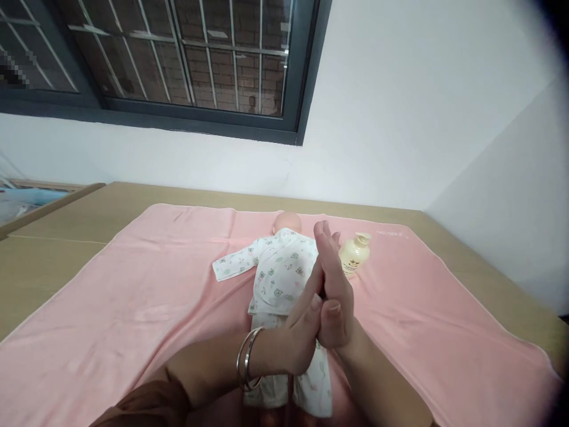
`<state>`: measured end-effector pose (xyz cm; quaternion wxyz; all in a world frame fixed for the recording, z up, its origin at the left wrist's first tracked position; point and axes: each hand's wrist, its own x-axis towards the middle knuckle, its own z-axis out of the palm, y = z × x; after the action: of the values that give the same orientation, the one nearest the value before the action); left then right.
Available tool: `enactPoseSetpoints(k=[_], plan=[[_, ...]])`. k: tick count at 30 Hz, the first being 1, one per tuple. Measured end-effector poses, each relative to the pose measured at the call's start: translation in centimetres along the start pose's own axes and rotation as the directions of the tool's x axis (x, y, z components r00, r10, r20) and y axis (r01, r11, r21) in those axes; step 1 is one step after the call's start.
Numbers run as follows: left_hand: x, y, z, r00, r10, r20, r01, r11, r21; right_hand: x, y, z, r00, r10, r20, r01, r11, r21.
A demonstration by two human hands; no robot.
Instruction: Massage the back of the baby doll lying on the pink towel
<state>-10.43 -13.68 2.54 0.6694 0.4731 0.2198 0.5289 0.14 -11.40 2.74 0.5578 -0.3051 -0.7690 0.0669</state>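
Observation:
My left hand (304, 332) and my right hand (336, 290) are pressed palm to palm, fingers stretched out and pointing up and away. Nothing shows between them, though the space between the palms is hidden. Beneath them lies a baby doll (282, 279) in a white printed top and matching trousers (313, 388). Its head (287, 222) points to the wall, and my hands and forearms cover part of its right side and legs. A pale yellow pump bottle (354, 255) stands just beyond my right hand, partly hidden by it.
A pink blanket (178, 284) with a few folds covers most of the wooden tabletop (57, 255). White walls (377, 118) meet its back and right side. Above is a dark-framed window (200, 127) with metal bars. Something light blue (31, 197) lies past the left edge.

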Motion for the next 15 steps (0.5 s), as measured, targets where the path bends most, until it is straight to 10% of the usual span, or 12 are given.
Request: enactPoseSetpoints(k=[8,15], plan=[[1.2,1.0,-2.3,0.960,0.241,-0.141,-0.222,0.965,0.139,-1.5,-1.4,2.8,0.961,-0.135,0.240,0.132,0.991,0.029],[1.2,5.8,-3.2,0.696,0.677,-0.239,-0.558,0.720,0.412,-0.4,-6.1,-0.3,0.870,-0.140,0.472,0.069,0.984,0.166]])
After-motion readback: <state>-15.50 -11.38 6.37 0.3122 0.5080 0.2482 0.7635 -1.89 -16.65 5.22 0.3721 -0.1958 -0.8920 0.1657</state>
